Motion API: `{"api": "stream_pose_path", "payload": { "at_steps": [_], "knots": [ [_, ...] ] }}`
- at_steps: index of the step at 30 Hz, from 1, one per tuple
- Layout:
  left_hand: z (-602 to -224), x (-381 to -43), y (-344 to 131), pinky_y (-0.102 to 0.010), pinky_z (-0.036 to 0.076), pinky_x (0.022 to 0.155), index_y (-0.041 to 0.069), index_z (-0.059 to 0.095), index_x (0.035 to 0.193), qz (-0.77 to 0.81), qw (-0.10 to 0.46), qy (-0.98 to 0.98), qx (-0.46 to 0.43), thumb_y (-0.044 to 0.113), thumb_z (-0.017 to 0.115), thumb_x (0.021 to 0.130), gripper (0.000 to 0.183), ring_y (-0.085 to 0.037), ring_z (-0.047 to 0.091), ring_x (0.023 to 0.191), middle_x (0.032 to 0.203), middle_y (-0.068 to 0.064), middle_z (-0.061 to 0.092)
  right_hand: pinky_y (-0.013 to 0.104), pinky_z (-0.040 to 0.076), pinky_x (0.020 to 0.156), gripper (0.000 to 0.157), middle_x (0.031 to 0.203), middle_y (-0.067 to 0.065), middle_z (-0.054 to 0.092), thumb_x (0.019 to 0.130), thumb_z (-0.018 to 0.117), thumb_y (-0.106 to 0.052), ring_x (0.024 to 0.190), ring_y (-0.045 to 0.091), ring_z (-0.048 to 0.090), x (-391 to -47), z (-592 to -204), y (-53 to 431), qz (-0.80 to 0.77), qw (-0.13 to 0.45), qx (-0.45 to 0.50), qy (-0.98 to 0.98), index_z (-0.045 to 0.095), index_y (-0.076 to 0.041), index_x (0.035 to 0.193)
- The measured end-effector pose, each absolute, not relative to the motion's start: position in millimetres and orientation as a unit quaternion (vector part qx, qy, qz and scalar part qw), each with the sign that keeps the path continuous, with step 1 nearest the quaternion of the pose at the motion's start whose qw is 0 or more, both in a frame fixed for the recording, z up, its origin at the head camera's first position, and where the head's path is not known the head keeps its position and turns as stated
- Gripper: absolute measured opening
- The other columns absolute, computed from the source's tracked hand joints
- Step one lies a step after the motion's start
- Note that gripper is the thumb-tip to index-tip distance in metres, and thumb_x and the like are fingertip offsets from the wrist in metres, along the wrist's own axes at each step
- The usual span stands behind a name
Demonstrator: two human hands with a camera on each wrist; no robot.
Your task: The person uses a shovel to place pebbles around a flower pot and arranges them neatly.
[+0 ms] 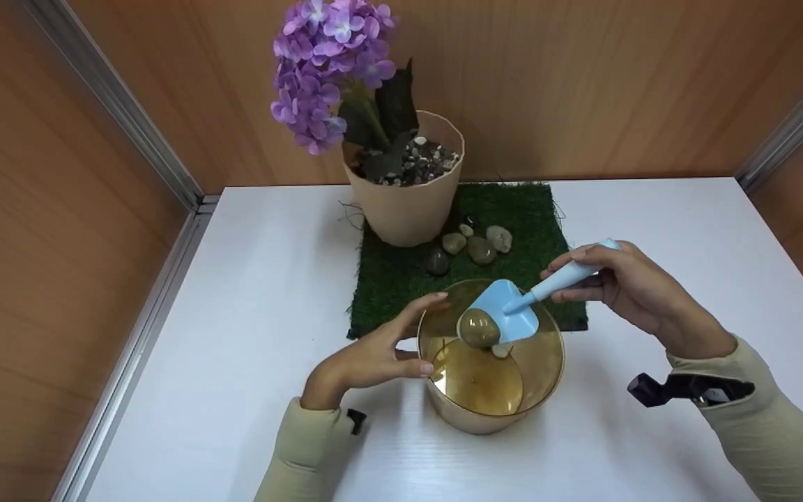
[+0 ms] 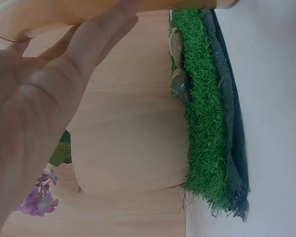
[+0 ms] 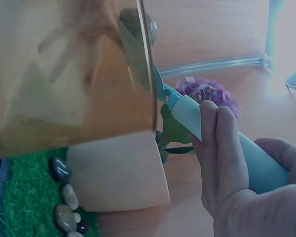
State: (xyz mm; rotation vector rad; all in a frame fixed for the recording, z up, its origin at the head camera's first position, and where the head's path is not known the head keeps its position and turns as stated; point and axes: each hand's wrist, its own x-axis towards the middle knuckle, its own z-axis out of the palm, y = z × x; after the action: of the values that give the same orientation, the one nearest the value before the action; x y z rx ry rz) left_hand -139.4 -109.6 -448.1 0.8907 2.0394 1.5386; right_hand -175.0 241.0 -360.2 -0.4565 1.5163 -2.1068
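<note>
My right hand (image 1: 624, 279) holds the pale blue handle of a small toy shovel (image 1: 513, 314), tilted down over the mouth of a clear amber bowl (image 1: 492, 411). A smooth olive-brown stone (image 1: 478, 328) lies at the tip of the shovel blade, above the bowl's inside. In the right wrist view the shovel handle (image 3: 187, 113) runs between fingers and thumb, and the blade shows partly through the bowl wall (image 3: 103, 98). My left hand (image 1: 373, 352) grips the bowl's left side, thumb near the front and fingers toward the back. A small pale piece (image 1: 502, 351) shows below the blade.
Behind the bowl lies a square of artificial grass (image 1: 394, 279) with several stones (image 1: 482, 251) on it. A beige pot (image 1: 405, 209) with purple flowers (image 1: 332, 63) stands at its back left. Wooden panels (image 1: 583, 84) enclose the white table (image 1: 269, 279).
</note>
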Motion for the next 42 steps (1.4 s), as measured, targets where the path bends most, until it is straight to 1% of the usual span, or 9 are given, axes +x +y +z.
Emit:
{"api": "stream_pose_path", "payload": {
  "at_steps": [4, 9, 17, 22, 28, 34, 37, 40, 42],
  "knots": [
    [-447.8, -138.9, -109.9, -0.04, 0.045, 0.089, 0.042, 0.013, 0.146, 0.558, 0.22, 0.732, 0.325, 0.054, 0.065, 0.08, 0.084, -0.017, 0.031, 0.132, 0.149, 0.016, 0.02, 0.04, 0.047, 0.081, 0.03, 0.106, 0.024, 0.063, 0.099, 0.037, -0.002, 0.097, 0.035, 0.063, -182.6, -357.2, 248.3, -0.798, 0.246, -0.155, 0.528, 0.058, 0.017, 0.11],
    [-448.4, -138.7, -110.1, -0.042, 0.044, 0.09, 0.041, 0.013, 0.146, 0.558, 0.22, 0.73, 0.328, 0.053, 0.065, 0.081, 0.084, -0.021, 0.03, 0.133, 0.149, 0.014, 0.02, 0.038, 0.048, 0.081, 0.029, 0.106, 0.026, 0.062, 0.099, 0.04, -0.004, 0.094, 0.035, 0.063, -189.7, -354.7, 255.7, -0.817, 0.226, -0.116, 0.518, 0.059, 0.017, 0.108],
    [-449.3, -138.5, -109.0, -0.043, 0.044, 0.09, 0.04, 0.014, 0.146, 0.564, 0.222, 0.725, 0.328, 0.052, 0.066, 0.08, 0.085, -0.02, 0.03, 0.134, 0.149, 0.014, 0.021, 0.04, 0.045, 0.085, 0.024, 0.106, 0.022, 0.058, 0.096, 0.048, -0.006, 0.099, 0.035, 0.061, -201.4, -357.3, 264.0, -0.856, 0.175, -0.051, 0.484, 0.059, 0.015, 0.102],
    [-450.1, -138.7, -108.8, -0.043, 0.044, 0.09, 0.04, 0.014, 0.146, 0.564, 0.219, 0.724, 0.331, 0.052, 0.066, 0.081, 0.084, -0.019, 0.029, 0.134, 0.149, 0.013, 0.022, 0.038, 0.045, 0.086, 0.026, 0.106, 0.022, 0.06, 0.095, 0.052, -0.008, 0.103, 0.033, 0.06, -211.9, -364.8, 269.5, -0.864, 0.148, -0.019, 0.48, 0.06, 0.014, 0.107],
    [-451.2, -139.1, -109.3, -0.043, 0.043, 0.09, 0.039, 0.015, 0.146, 0.564, 0.216, 0.724, 0.331, 0.051, 0.066, 0.081, 0.084, -0.017, 0.028, 0.134, 0.149, 0.012, 0.022, 0.036, 0.045, 0.086, 0.029, 0.107, 0.022, 0.06, 0.096, 0.052, -0.011, 0.1, 0.034, 0.061, -221.9, -386.6, 265.4, -0.854, 0.124, 0.006, 0.504, 0.06, 0.013, 0.109],
    [-451.1, -139.2, -110.4, -0.042, 0.044, 0.09, 0.04, 0.015, 0.146, 0.561, 0.214, 0.729, 0.328, 0.052, 0.066, 0.081, 0.084, -0.018, 0.03, 0.133, 0.149, 0.014, 0.022, 0.036, 0.046, 0.086, 0.034, 0.115, 0.025, 0.051, 0.097, 0.049, -0.016, 0.097, 0.034, 0.063, -228.0, -417.9, 250.5, -0.826, 0.1, 0.013, 0.555, 0.058, 0.014, 0.112],
    [-450.7, -139.6, -110.6, -0.042, 0.044, 0.09, 0.041, 0.014, 0.146, 0.559, 0.213, 0.731, 0.327, 0.053, 0.066, 0.08, 0.084, -0.019, 0.031, 0.133, 0.149, 0.014, 0.021, 0.035, 0.045, 0.087, 0.033, 0.117, 0.025, 0.049, 0.098, 0.048, -0.017, 0.099, 0.033, 0.062, -230.4, -434.2, 242.1, -0.818, 0.1, 0.021, 0.566, 0.059, 0.012, 0.11],
    [-449.9, -139.6, -110.3, -0.041, 0.044, 0.09, 0.041, 0.014, 0.146, 0.557, 0.212, 0.733, 0.328, 0.053, 0.065, 0.08, 0.084, -0.02, 0.032, 0.133, 0.15, 0.014, 0.021, 0.035, 0.045, 0.089, 0.033, 0.118, 0.025, 0.05, 0.098, 0.049, -0.017, 0.1, 0.031, 0.061, -232.2, -449.2, 235.6, -0.82, 0.105, 0.038, 0.561, 0.058, 0.011, 0.112],
    [-449.5, -139.2, -110.1, -0.041, 0.044, 0.09, 0.041, 0.014, 0.146, 0.557, 0.212, 0.733, 0.327, 0.054, 0.065, 0.08, 0.084, -0.02, 0.031, 0.133, 0.149, 0.014, 0.021, 0.035, 0.044, 0.09, 0.033, 0.121, 0.028, 0.048, 0.097, 0.05, -0.017, 0.101, 0.032, 0.061, -233.4, -457.8, 232.1, -0.826, 0.104, 0.048, 0.553, 0.057, 0.011, 0.113]
  ]
}}
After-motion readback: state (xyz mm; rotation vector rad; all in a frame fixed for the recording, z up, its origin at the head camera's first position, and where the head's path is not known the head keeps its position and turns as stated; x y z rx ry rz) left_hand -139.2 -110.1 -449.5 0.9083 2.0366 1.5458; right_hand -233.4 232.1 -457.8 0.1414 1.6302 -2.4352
